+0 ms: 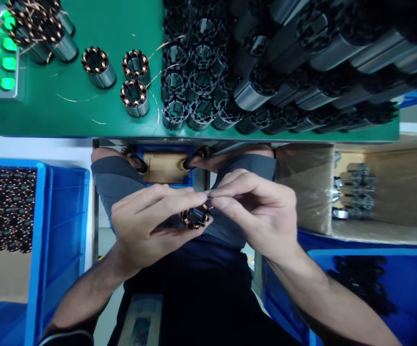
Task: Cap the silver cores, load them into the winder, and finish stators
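Note:
A motor stator (195,217) with copper windings around its rim is held over my lap, its open end facing up. My left hand (148,218) is closed around its side, with the thumb below and the fingers above. Thumb and forefinger of my right hand (266,211) pinch together at the stator's upper right edge, touching my left fingertips. Whatever lies in that pinch is too small to make out. On the green table ahead stand wound stators (135,98) with loose copper wire ends, beside rows of unwound stators (175,113).
A blue crate (40,230) on the left holds many wound stators. To the right are a cardboard box (304,187) with metal parts and a blue bin (406,288) with black parts. Green lights (8,62) glow at the table's (67,120) left end. Wire scraps lie there.

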### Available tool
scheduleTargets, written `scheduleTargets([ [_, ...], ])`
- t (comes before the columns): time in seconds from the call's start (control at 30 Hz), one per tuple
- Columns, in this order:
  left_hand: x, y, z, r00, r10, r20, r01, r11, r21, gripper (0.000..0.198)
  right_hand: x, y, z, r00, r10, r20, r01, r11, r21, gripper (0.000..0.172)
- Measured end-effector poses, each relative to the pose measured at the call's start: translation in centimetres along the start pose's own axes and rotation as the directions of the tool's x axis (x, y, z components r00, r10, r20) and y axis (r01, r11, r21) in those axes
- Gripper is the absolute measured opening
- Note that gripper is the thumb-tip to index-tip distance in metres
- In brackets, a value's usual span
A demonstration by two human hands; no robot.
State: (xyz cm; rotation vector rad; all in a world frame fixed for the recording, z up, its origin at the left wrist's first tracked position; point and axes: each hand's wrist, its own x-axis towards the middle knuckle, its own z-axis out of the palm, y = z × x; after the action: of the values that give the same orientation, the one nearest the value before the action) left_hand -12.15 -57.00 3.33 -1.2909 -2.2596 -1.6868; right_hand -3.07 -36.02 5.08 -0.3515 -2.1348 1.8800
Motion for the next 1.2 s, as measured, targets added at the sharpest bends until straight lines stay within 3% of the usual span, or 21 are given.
scheduleTargets([
  [0.1,0.5,0.2,0.5,0.993,-0.068,-0.096,0.073,0.996,0.051,0.034,-0.4,1.0,0.0,0.972,0.084,-0.218,-0.057,0.990,0.126,0.021],
  [0.17,0.9,0.3,0.6,0.983,-0.081,-0.167,0.096,0.992,0.082,0.035,-0.8,1.4,0.1,0.959,0.049,-0.277,-0.007,0.988,0.151,0.020],
  [0.23,1.1,0.4,0.7,0.977,-0.082,-0.199,0.104,0.989,0.102,0.033,-1.2,1.4,0.3,0.980,-0.066,-0.185,0.079,0.995,0.064,0.016],
  [0.33,1.2,0.3,0.7,0.981,-0.099,-0.169,0.116,0.989,0.094,0.027,-1.5,0.8,0.4,0.983,-0.185,-0.016,0.183,0.980,-0.083,0.031],
  [0.53,1.0,-0.4,1.3,0.992,-0.080,-0.096,0.088,0.993,0.081,0.032,-0.8,0.6,-0.3,0.977,-0.211,-0.025,0.206,0.968,-0.141,0.021],
  [0.6,0.9,-0.5,1.8,0.997,-0.052,-0.057,0.055,0.998,0.042,0.031,-0.9,0.8,-0.2,0.981,-0.170,-0.095,0.161,0.982,-0.096,0.017],
  [0.7,0.6,-0.6,2.5,0.999,0.018,-0.043,-0.016,0.998,0.056,0.027,-1.7,1.1,1.0,0.981,0.062,-0.186,-0.032,0.986,0.162,0.006],
  [0.8,0.3,-0.8,3.0,0.996,0.070,-0.052,-0.056,0.971,0.234,0.023,-2.6,1.3,2.4,0.966,0.259,-0.015,-0.227,0.871,0.435,0.034],
  [0.87,0.1,-1.1,3.1,0.994,0.101,-0.035,-0.082,0.930,0.358,0.023,-3.0,1.5,3.0,0.949,0.312,0.040,-0.291,0.823,0.489,0.032],
  [0.93,0.0,-1.4,3.2,0.988,0.157,-0.011,-0.136,0.886,0.443,0.023,-3.3,1.6,3.3,0.939,0.345,0.013,-0.306,0.814,0.493,0.011],
  [1.0,-0.1,-1.4,3.2,0.980,0.199,0.004,-0.176,0.858,0.483,0.021,-3.3,1.8,3.2,0.936,0.352,0.003,-0.309,0.817,0.487,0.002],
  [1.1,-0.2,-0.9,2.9,0.980,0.194,0.036,-0.186,0.853,0.488,0.021,-2.7,1.9,2.2,0.956,0.294,0.028,-0.280,0.873,0.399,0.005],
  [1.2,0.0,-0.4,2.3,0.995,0.092,0.046,-0.102,0.930,0.353,0.021,-1.5,1.4,0.0,0.989,0.119,0.083,-0.128,0.985,0.115,0.007],
])
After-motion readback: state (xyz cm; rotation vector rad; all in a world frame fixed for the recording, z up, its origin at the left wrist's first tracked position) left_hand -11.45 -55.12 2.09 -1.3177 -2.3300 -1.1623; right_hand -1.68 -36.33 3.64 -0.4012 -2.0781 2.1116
